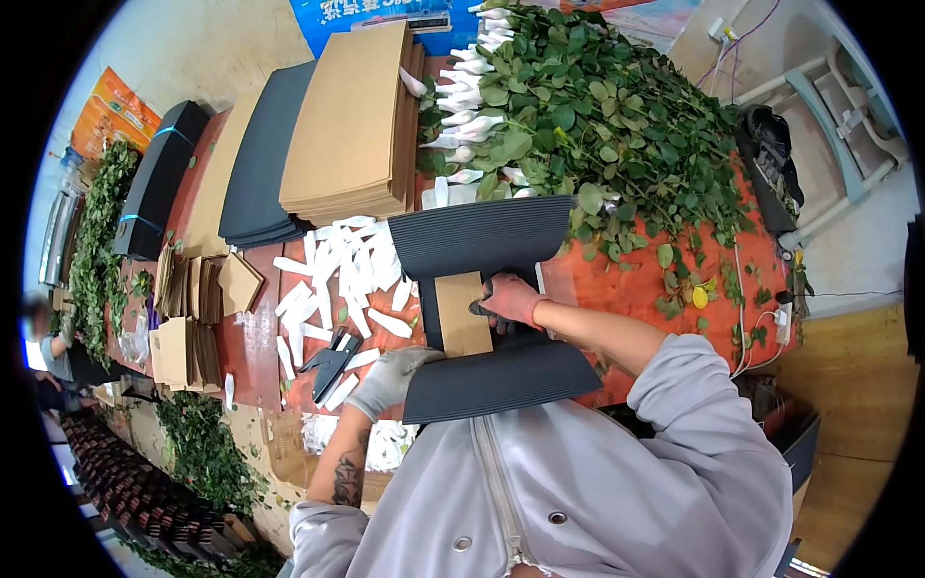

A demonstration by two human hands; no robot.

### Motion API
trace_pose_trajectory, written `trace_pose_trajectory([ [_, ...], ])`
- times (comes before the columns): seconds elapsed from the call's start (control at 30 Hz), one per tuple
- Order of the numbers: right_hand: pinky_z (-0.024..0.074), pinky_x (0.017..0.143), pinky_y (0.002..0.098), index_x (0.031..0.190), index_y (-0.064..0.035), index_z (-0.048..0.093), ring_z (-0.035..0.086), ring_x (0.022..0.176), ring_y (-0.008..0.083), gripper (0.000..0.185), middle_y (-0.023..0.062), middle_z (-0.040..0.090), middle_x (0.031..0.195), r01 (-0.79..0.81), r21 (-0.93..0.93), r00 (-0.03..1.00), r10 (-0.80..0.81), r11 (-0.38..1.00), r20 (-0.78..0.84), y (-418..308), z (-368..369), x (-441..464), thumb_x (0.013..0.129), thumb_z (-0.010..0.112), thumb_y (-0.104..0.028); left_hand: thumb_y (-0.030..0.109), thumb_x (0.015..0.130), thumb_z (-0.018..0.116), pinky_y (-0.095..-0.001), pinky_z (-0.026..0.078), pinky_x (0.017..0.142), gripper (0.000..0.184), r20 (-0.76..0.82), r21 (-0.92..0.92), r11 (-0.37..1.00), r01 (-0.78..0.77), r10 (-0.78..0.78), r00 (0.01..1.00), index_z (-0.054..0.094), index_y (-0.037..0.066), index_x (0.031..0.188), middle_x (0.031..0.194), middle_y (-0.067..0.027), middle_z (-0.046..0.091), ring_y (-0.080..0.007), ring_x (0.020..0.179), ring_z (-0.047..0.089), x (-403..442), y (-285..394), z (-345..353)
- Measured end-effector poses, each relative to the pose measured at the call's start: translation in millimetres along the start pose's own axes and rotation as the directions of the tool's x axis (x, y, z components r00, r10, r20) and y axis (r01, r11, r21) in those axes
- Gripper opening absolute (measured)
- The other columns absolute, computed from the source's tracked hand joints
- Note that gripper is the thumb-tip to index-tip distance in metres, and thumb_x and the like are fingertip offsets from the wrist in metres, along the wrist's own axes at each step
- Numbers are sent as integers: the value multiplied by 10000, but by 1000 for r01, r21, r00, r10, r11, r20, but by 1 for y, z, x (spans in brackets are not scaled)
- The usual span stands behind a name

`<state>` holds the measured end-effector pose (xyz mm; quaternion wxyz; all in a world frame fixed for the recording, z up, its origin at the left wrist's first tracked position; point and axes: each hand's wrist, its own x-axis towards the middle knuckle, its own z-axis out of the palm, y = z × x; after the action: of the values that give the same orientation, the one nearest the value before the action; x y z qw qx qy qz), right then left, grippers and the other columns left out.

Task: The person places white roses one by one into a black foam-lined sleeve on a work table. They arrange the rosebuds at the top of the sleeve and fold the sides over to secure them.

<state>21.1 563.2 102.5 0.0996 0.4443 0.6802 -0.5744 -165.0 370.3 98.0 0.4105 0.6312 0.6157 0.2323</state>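
A black corrugated sheet (482,236) lies in front of my body, its far and near flaps curving upward. A tan cardboard piece (463,323) rests in the middle, between the flaps. My right hand (513,301), in a red and black glove, grips the cardboard's right side with bent fingers. My left hand (393,378), in a pale grey glove, holds the sheet's left side by the near flap, its fingertips partly hidden. Close to that hand a black stapler (334,366) lies among scattered white sleeves (337,265).
Leafy stems with white-wrapped heads (578,116) cover the table's far right. Stacks of brown cardboard (347,116) and black sheets (265,154) stand at the back. Folded cardboard pieces (188,352) sit left on the red table (255,356). Another person (58,352) is at the far left.
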Motion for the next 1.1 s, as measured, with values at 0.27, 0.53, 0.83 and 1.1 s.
trace_pose_trajectory([
  [0.27,525,636,313,873,51,616,654,567,201,299,98,667,683,45,-250,999,-51,967,-19,2,4,9,803,543,-231,306,776,643,-364,446,866,410,136,441,887,-136,84,987,577,154,1151,1171,-78,521,-265,1030,556,51,26,-11],
  [0.53,531,676,328,947,-44,647,668,706,185,258,112,671,872,193,-797,966,-255,573,51,2,-23,-9,796,535,-221,359,708,713,-392,453,831,478,181,592,798,-111,2,983,567,197,1133,1122,-123,477,-295,989,565,74,19,0],
  [0.83,503,699,307,978,-73,625,631,791,207,210,83,637,838,624,-258,678,-675,737,-290,-88,-190,-79,800,537,-143,417,710,695,-396,446,856,461,281,651,750,-122,-88,956,580,210,1105,1158,-158,474,-314,1018,551,84,38,-10],
  [1.1,378,929,410,1062,-83,533,465,1109,308,396,135,504,1163,-157,-791,538,-621,591,-570,-96,-248,119,738,612,-296,308,724,670,-399,439,888,341,181,283,936,-210,163,970,605,196,1040,1120,-167,483,-352,1036,519,85,-13,1],
])
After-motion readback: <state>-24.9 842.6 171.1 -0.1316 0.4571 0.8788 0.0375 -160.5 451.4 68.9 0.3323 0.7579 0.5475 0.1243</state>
